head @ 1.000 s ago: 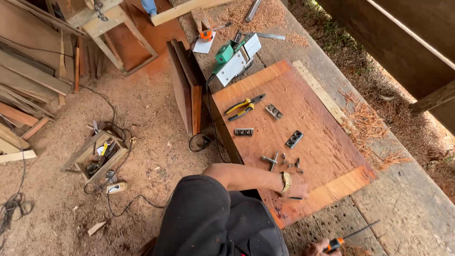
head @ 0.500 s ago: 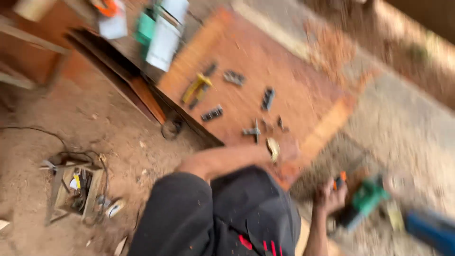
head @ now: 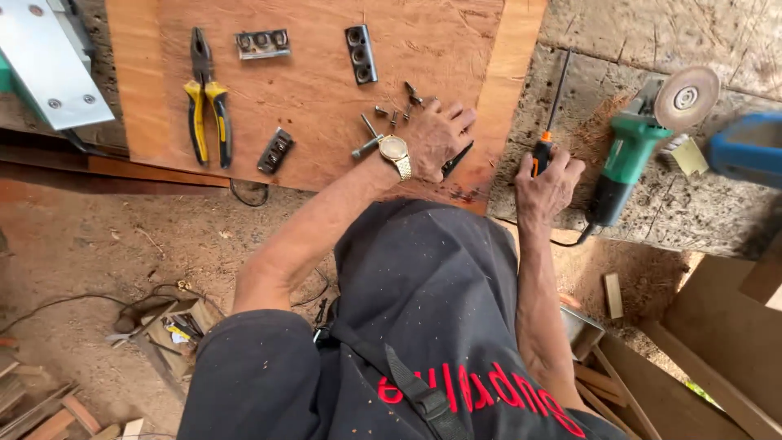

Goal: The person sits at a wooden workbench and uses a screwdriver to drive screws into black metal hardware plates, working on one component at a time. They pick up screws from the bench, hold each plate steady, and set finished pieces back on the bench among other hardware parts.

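So, from my head camera I look down over my own dark shirt at a wooden board (head: 326,90) that lies flat in front of me. My small metal parts are spread out on it so I can see each one and pick it up fast. Yellow pliers (head: 205,102) lie on the left part of the board, well away from my hands. Three dark metal blocks (head: 361,54) with holes lie apart from each other near the top and the middle. A few loose screws (head: 395,114) sit just beside my left hand.

My left hand (head: 436,138) rests flat on the board, palm down. Its fingers (head: 458,121) are spread a little and hold nothing that I can see. I think it leans there to keep me steady. A thin dark flat piece pokes out from under it on the right side.

My right hand (head: 550,187) is off the board, on the rough grey slab (head: 635,33) beside it. Its fingers are curled tight around the orange handle of a screwdriver (head: 547,122). The long thin shaft points up and away from me.

A green grinder (head: 631,155) with a round disc lies just to the right of that hand, not touching it. Something blue (head: 745,147) sits past the grinder.
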